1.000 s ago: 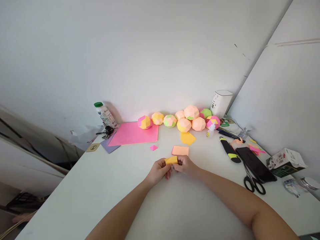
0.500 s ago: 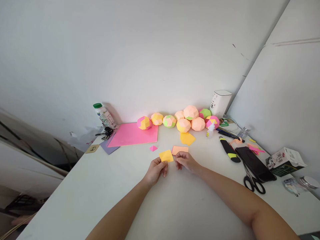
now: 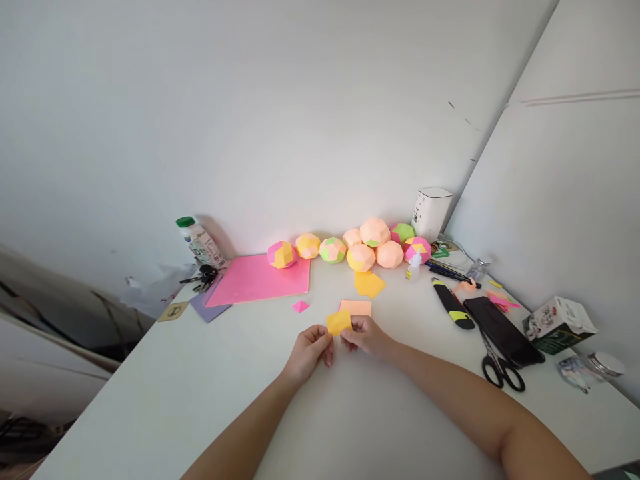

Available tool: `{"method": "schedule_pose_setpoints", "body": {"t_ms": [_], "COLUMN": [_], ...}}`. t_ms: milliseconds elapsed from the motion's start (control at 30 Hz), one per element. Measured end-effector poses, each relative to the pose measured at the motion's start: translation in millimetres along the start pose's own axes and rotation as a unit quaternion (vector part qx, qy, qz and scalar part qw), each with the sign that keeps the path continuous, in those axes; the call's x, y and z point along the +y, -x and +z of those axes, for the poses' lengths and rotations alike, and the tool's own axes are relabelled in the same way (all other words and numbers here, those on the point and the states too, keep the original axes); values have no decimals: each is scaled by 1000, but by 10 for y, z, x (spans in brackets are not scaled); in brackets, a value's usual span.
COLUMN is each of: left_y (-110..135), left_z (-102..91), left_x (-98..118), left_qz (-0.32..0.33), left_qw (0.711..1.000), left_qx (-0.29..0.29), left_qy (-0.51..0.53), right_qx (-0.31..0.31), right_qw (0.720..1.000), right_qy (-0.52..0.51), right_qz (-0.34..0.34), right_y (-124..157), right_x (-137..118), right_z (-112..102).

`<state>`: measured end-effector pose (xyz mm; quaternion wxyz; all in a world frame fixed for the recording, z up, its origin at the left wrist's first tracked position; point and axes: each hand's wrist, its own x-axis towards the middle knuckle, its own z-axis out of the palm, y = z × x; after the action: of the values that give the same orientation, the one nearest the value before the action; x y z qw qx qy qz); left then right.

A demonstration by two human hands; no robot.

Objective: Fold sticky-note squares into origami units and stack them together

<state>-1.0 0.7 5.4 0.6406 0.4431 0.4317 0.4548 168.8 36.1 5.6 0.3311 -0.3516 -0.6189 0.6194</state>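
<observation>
While it is held just above the white table [image 3: 200, 400] at the centre of the frame, the yellow paper [image 3: 339, 322] is a small square that looks nearly flat, with no sharp crease that I can make out. The left hand [image 3: 307, 350] pinches its lower left corner between thumb and fingers, and the right hand [image 3: 367, 335] pinches its right edge the same way. As a judgement, this sheet is at an early stage of folding.

Just behind it lie an orange sheet [image 3: 356, 307] and, to the left, a small pink folded piece [image 3: 301, 306]. Further up the frame are loose yellow sheets [image 3: 369, 283] and a row of finished paper balls [image 3: 360, 257] along the wall, so much assembled work stands done.

A large pink sheet [image 3: 260, 280] lies left of centre, with keys [image 3: 201, 277] and a green-capped bottle [image 3: 197, 241] beyond it. On the right are a glue bottle [image 3: 413, 267], a utility knife [image 3: 453, 305], a phone [image 3: 503, 330], scissors [image 3: 500, 367] and a carton [image 3: 559, 325]. The bottle's label and the carton's print are too small to read.
</observation>
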Motion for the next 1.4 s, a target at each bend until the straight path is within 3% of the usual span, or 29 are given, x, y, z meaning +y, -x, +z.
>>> {"method": "schedule_pose_setpoints", "body": {"t_ms": [200, 367, 533, 633, 767, 967, 1233, 1400], "left_y": [19, -9, -28, -32, -44, -33, -13, 7], "left_z": [20, 55, 44, 23, -12, -25, -32, -14], "left_x": [59, 30, -2, -4, -24, -30, -16, -11], "left_qz": [28, 39, 49, 47, 50, 51, 35, 25], "left_qw": [998, 998, 995, 995, 996, 998, 999, 996], "left_qx": [26, 18, 47, 44, 33, 1, -40, -48], "left_qy": [45, 41, 69, 72, 73, 38, -2, -75], "right_qx": [16, -49, 36, 54, 74, 93, 93, 79], "right_qw": [999, 998, 999, 997, 994, 968, 973, 985], "right_qy": [-26, -23, -34, -54, -54, 120, 114, 99], "right_qz": [-11, -25, 0, -8, -62, -198, -176, -115], "right_y": [-15, 25, -13, -23, 16, 34, -12, 18], "right_x": [10, -43, 12, 23, 8, 58, 60, -12], "right_z": [-4, 25, 13, -2, 12, 62, 16, 41]}}
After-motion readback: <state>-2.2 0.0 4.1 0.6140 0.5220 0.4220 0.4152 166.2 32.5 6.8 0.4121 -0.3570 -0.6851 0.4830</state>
